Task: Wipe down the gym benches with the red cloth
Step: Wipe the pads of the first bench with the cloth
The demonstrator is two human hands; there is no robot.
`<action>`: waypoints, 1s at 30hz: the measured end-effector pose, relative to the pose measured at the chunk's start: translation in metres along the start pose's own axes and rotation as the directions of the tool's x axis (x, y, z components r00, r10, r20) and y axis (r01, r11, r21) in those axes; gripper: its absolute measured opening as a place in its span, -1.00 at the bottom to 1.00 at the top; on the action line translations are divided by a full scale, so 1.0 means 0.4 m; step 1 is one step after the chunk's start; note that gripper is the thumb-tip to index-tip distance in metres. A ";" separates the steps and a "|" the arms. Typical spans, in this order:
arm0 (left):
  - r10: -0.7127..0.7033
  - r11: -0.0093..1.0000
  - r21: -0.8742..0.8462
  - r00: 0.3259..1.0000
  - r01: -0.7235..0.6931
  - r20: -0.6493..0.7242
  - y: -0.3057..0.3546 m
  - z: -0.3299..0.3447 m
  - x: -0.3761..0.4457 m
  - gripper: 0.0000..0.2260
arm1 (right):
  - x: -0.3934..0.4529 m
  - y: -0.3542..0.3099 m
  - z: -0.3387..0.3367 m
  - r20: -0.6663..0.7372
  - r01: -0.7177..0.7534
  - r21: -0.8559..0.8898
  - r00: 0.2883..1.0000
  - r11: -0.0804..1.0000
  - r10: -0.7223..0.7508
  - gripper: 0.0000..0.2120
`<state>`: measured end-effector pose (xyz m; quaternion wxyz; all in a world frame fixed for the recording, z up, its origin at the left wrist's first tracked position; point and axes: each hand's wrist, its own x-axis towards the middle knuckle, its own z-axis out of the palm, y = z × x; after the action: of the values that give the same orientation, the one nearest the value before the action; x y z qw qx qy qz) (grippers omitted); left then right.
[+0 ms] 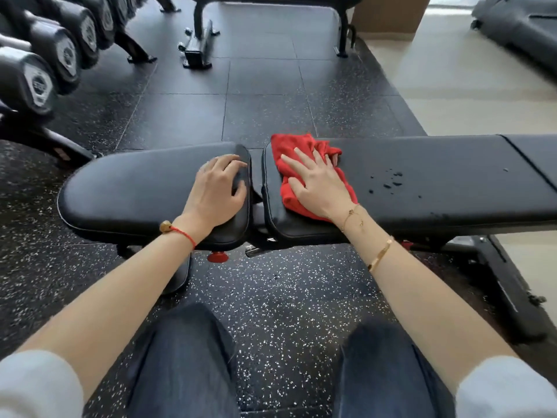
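A black padded gym bench (422, 182) runs left to right in front of me, in two pads with a gap between them. The red cloth (289, 164) lies crumpled on the left end of the long back pad. My right hand (316, 182) presses flat on the cloth with fingers spread. My left hand (218, 188) rests on the right end of the seat pad (129, 191), fingers loosely bent at the pad's edge. Water droplets (390, 181) sit on the back pad to the right of the cloth.
A rack of black dumbbells (45, 70) stands at the far left. Another bench frame (199, 40) stands further back on the speckled rubber floor (271, 297). A red adjustment knob (217, 256) shows under the bench. Pale flooring and dark equipment (518, 28) lie at the right.
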<state>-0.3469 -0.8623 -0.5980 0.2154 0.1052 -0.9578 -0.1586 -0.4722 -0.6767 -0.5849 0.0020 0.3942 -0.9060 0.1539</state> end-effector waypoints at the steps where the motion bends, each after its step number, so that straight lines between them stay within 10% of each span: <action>1: -0.010 1.000 0.026 1.000 0.010 -0.009 0.001 -0.003 -0.001 -0.71 | -0.022 0.010 -0.001 0.001 0.037 0.006 0.999 0.999 -0.037 -0.51; 13: -0.368 0.926 0.094 0.929 0.365 0.016 0.084 0.048 -0.024 -0.62 | 0.023 0.105 -0.038 0.010 -0.027 -0.059 1.000 0.998 0.028 -0.50; 21: -0.359 0.912 0.194 0.932 0.361 -0.043 0.095 0.064 -0.040 -0.62 | -0.097 0.128 -0.032 0.023 0.239 0.060 0.970 0.969 -0.241 -0.51; 30: -0.296 0.927 0.200 0.946 0.317 -0.132 0.112 0.063 -0.042 -0.69 | 0.019 0.180 -0.061 0.072 0.017 -0.017 0.997 1.000 -0.016 -0.50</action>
<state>-0.3492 -0.8098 -0.6102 0.2224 0.2845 -0.9292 -0.0786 -0.5316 -0.6290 -0.5808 -0.0258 0.4071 -0.9035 0.1315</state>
